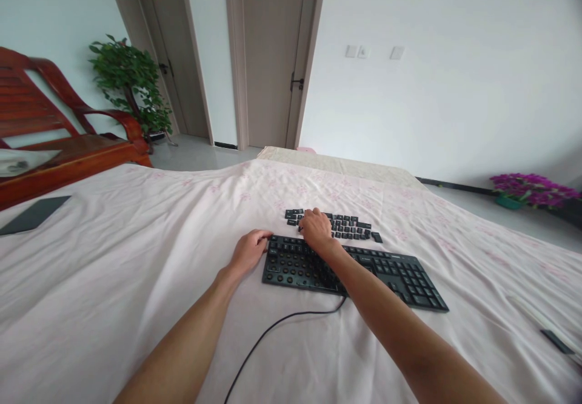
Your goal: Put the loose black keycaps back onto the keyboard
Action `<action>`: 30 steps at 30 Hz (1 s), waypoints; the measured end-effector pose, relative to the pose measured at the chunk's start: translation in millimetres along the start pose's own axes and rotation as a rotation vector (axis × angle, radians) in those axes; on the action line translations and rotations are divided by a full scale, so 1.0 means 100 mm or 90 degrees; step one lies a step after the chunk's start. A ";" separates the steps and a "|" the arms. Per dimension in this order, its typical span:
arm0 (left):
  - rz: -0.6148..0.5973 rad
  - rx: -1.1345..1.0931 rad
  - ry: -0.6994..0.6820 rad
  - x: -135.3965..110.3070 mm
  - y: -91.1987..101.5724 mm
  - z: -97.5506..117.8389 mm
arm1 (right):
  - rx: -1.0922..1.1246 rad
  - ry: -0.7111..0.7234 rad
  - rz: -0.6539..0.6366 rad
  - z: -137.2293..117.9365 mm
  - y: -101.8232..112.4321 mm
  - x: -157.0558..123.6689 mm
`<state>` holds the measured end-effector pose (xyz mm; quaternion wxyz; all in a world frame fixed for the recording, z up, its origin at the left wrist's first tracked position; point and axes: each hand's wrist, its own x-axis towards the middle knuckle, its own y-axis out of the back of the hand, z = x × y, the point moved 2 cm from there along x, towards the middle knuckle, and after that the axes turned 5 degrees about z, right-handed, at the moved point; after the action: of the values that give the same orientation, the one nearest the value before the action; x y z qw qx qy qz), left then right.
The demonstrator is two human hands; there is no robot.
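Head view: at the far left stand a wooden bench [27,104] and a leafy plant [125,67], with a dark flat object [34,215] nearer, on the pale flowered cloth [113,270]. The left hand [250,249] touches the far left corner of the black keyboard [382,263]; whether its fingers clamp it, I cannot tell. The keyboard lies on the cloth in the middle, round key mounts bare on its left part, its cable [291,315] running near. The right hand [317,228] reaches over it to loose keycaps [348,228] just beyond; its fingertips are hidden, so its grip cannot be told. Purple flowers [531,187] stand far right.
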<state>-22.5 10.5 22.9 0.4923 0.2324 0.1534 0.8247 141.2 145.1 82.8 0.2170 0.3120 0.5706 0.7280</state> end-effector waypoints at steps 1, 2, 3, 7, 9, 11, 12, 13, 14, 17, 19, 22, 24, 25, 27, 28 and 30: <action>0.000 0.001 -0.002 0.00 0.00 0.00 | -0.003 0.004 -0.001 0.00 0.00 0.00; 0.001 0.001 -0.003 0.00 0.00 0.00 | -0.006 0.008 -0.002 -0.01 -0.01 0.01; 0.001 0.001 -0.001 0.00 0.00 0.01 | -0.009 0.012 -0.003 -0.01 -0.01 0.01; 0.000 -0.005 0.005 0.00 0.01 0.01 | -0.023 0.034 -0.008 -0.04 -0.01 0.03; 0.001 -0.005 0.000 0.00 0.00 0.00 | -0.030 0.049 -0.008 -0.06 0.00 0.02; 0.005 -0.004 -0.005 0.00 0.00 0.00 | -0.036 0.061 -0.008 -0.08 0.01 0.01; 0.005 -0.003 -0.007 0.00 0.00 0.00 | -0.039 0.065 -0.008 -0.09 0.02 0.01; 0.005 -0.002 -0.008 0.00 0.00 -0.01 | -0.042 0.068 -0.009 -0.09 0.02 0.01; 0.005 0.000 -0.008 0.00 0.00 -0.01 | -0.044 0.068 -0.010 -0.10 0.02 0.01; 0.000 -0.004 -0.001 0.00 0.00 0.00 | -0.050 0.064 -0.018 -0.10 0.00 0.04; -0.005 -0.015 0.008 0.00 0.00 0.00 | -0.053 0.065 -0.024 -0.11 -0.02 0.07; -0.008 -0.023 0.024 0.00 0.00 0.01 | -0.053 0.074 -0.029 -0.13 -0.03 0.10; -0.007 -0.023 0.028 0.00 0.00 0.01 | -0.051 0.078 -0.029 -0.14 -0.02 0.10; -0.006 -0.024 0.026 0.00 0.00 0.02 | -0.049 0.079 -0.029 -0.15 -0.01 0.09; -0.002 -0.025 0.021 0.00 -0.01 0.02 | -0.040 0.079 -0.029 -0.16 0.01 0.07; -0.002 -0.025 0.020 0.00 0.00 0.02 | -0.034 0.078 -0.030 -0.16 0.03 0.05; -0.002 -0.018 0.024 0.00 0.00 0.02 | -0.017 0.076 -0.034 -0.16 0.05 0.03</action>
<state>-20.9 10.3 24.7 0.4936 0.2092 0.1512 0.8305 127.8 134.9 85.4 0.2061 0.2500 0.5805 0.7470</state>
